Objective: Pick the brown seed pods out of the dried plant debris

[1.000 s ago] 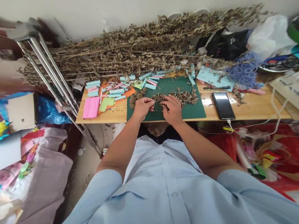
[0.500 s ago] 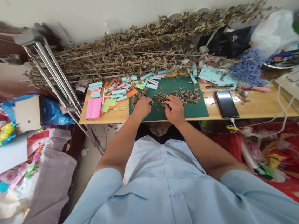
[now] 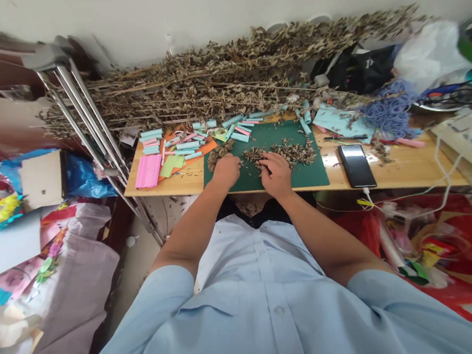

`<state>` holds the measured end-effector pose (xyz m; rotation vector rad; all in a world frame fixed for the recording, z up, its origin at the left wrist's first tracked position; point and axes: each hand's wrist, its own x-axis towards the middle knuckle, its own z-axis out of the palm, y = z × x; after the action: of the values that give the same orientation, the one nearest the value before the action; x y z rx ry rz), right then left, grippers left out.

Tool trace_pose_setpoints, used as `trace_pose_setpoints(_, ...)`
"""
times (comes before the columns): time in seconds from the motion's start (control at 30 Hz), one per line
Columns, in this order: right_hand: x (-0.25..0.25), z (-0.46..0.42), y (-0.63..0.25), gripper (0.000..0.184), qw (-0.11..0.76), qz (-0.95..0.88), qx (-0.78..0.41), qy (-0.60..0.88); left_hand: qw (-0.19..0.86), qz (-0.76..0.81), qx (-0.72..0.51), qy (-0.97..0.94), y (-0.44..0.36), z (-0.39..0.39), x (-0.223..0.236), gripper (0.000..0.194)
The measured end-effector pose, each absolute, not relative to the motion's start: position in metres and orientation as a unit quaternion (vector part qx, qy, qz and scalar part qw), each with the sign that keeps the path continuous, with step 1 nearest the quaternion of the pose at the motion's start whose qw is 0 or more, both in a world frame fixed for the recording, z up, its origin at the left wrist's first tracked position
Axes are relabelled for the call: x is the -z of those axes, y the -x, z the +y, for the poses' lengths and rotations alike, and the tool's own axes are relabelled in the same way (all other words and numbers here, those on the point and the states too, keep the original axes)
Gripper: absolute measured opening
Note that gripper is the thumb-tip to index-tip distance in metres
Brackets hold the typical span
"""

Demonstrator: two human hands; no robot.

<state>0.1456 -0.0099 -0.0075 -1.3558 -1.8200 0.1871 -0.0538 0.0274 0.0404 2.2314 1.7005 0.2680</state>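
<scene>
A green cutting mat lies on the wooden table with crumbled dried leaves heaped across it. My left hand is closed, its fingers curled down by a finer brown clump of dried plant on the mat's left side; a few leaf bits show at its fingertips. Fingers bent and thumb drawn in, my right hand pinches at the left end of the leaf heap. What lies beneath its fingers is partly hidden. Loose crumbs are scattered between the two hands.
Blue and pink paper rolls lie left of the mat, near pink paper. Long dried plant stalks stretch along the wall. A plugged-in phone and blue yarn are at right. Metal crutches lean at left.
My left hand has shifted very slightly over the mat, its fingers still curled. The right hand stays at the leaf heap. The view has moved a little.
</scene>
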Motion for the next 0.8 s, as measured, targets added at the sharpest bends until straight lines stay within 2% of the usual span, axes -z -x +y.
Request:
trace_pose_setpoints(0.3,0.01,-0.008,-0.146,0.027,0.441,-0.731,-0.058,0.517,0.151,0.583,-0.044,-0.797,0.055,0.032,-0.049,0.018)
trace_pose_setpoints(0.47,0.011,-0.006,-0.146,0.024,0.467,-0.729,-0.044,0.5,0.144,0.568,-0.023,-0.81,0.057,0.034,-0.056,0.045)
trace_pose_setpoints(0.67,0.011,-0.007,-0.146,0.024,0.461,-0.728,-0.05,0.505,0.132,0.551,-0.005,-0.824,0.058,0.036,-0.054,0.023)
trace_pose_setpoints(0.8,0.009,-0.008,-0.146,0.026,0.445,-0.732,-0.055,0.513,0.129,0.558,-0.031,-0.819,0.055,0.03,-0.049,0.017)
